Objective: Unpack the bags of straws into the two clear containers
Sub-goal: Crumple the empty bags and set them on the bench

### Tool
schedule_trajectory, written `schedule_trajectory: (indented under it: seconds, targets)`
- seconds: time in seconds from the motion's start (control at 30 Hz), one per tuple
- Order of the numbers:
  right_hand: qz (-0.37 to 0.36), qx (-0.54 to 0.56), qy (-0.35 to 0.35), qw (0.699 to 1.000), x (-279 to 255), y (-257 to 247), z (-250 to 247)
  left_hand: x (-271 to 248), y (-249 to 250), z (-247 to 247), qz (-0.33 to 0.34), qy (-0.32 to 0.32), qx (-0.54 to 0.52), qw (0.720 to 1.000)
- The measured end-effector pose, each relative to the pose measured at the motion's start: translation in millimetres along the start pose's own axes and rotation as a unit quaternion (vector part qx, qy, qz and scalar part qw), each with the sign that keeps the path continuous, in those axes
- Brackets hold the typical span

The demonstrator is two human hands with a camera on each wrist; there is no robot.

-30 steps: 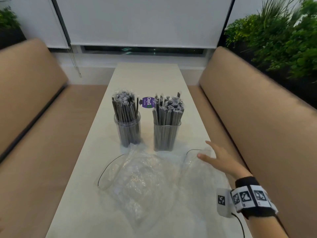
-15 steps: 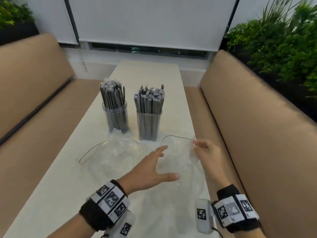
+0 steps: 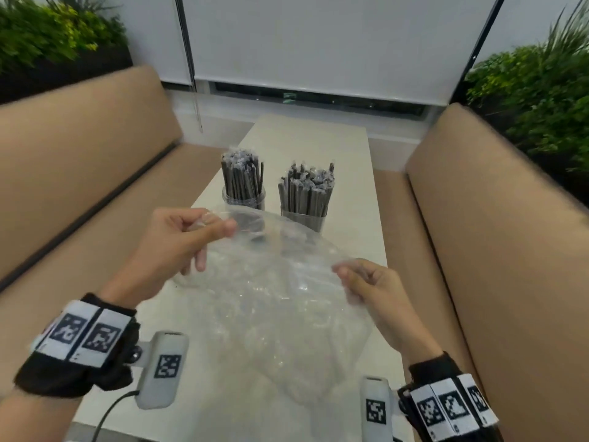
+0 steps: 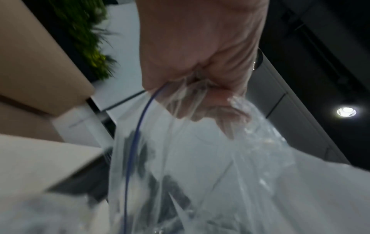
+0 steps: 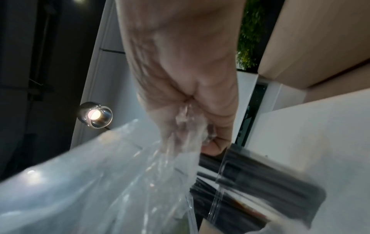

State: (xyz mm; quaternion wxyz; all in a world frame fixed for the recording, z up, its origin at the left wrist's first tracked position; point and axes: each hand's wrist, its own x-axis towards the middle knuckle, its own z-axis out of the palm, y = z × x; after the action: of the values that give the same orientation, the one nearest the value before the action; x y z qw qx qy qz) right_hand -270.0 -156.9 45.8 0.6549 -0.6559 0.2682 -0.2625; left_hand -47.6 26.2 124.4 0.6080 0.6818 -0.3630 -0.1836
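Two clear containers stand upright mid-table, the left container (image 3: 243, 199) and the right container (image 3: 304, 215), each packed with dark wrapped straws (image 3: 306, 189). In front of them a crumpled clear plastic bag (image 3: 274, 301) is lifted off the white table (image 3: 350, 161). My left hand (image 3: 204, 228) pinches the bag's upper left edge, and my right hand (image 3: 350, 275) grips its right edge. The left wrist view shows my left hand (image 4: 200, 95) bunched on the bag (image 4: 200, 174). In the right wrist view my right hand (image 5: 192, 129) clutches the bag (image 5: 100, 182), with straws (image 5: 250, 177) behind.
Tan bench seats (image 3: 79, 148) run along both sides of the narrow table. Green plants (image 3: 541, 90) stand behind the backrests. A white blind (image 3: 318, 43) covers the window at the far end.
My left hand came into view and took hold of the bag. Both hands have closed on its edges and lifted it off the table in front of the containers.
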Motion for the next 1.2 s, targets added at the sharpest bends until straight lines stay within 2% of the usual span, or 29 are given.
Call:
schedule_trajectory:
  seconds: [0.1, 0.17, 0.23, 0.27, 0.33, 0.43, 0.47, 0.53, 0.6, 0.63, 0.7, 0.8, 0.93, 1.0, 1.07, 1.1, 1.13, 1.2]
  targets:
    - [-0.010, 0.009, 0.007, 1.000, 26, -1, 38, 10, -8, -47, 0.014, 0.049, -0.010, 0.999]
    - [-0.001, 0.000, 0.050, 0.999, 45, 6, 66, 27, -33, -72, 0.016, 0.073, 0.006, 0.997]
    - [0.028, -0.039, 0.110, 0.993, 63, 24, 89, 48, -69, -91, -0.003, 0.065, 0.096, 0.993]
    - [0.058, -0.068, 0.128, 0.988, 70, 34, 98, 54, -88, -98, -0.005, 0.056, 0.179, 0.982]
    - [0.123, -0.113, 0.135, 0.977, 77, 54, 116, 55, -118, -102, 0.065, 0.035, 0.342, 0.937]
    - [0.177, -0.139, 0.137, 0.965, 77, 71, 141, 31, -136, -80, 0.209, -0.055, 0.395, 0.893]
    - [0.193, -0.127, 0.126, 0.965, 75, 73, 149, 24, -140, -71, 0.212, -0.098, 0.404, 0.884]
    - [0.241, -0.100, 0.101, 0.960, 71, 78, 165, 21, -158, -59, 0.122, -0.204, 0.418, 0.877]
    - [0.272, -0.110, 0.097, 0.951, 67, 81, 180, 25, -175, -55, 0.013, -0.300, 0.433, 0.850]
    - [0.272, -0.115, 0.091, 0.951, 64, 79, 188, 26, -183, -55, -0.004, -0.324, 0.447, 0.834]
    - [0.249, -0.100, 0.073, 0.961, 56, 70, 206, 24, -199, -55, -0.015, -0.344, 0.472, 0.812]
    - [0.204, -0.045, 0.068, 0.976, 40, 50, 223, 20, -217, -58, -0.031, -0.328, 0.503, 0.799]
    - [0.174, -0.076, 0.113, 0.975, 22, 46, 215, 14, -218, -60, 0.023, -0.247, 0.534, 0.809]
    - [0.117, -0.212, 0.156, 0.958, 12, 44, 211, 5, -211, -57, 0.023, -0.233, 0.511, 0.827]
    - [0.062, -0.376, 0.117, 0.917, 3, 39, 210, -3, -202, -50, 0.052, -0.230, 0.469, 0.851]
    - [0.063, -0.406, 0.078, 0.908, -1, 38, 211, -6, -193, -45, 0.078, -0.230, 0.434, 0.867]
    - [0.080, -0.392, 0.047, 0.915, -5, 39, 210, -9, -182, -41, 0.102, -0.223, 0.384, 0.890]
    - [0.095, -0.259, 0.025, 0.961, -12, 42, 208, -14, -155, -31, 0.114, -0.170, 0.248, 0.947]
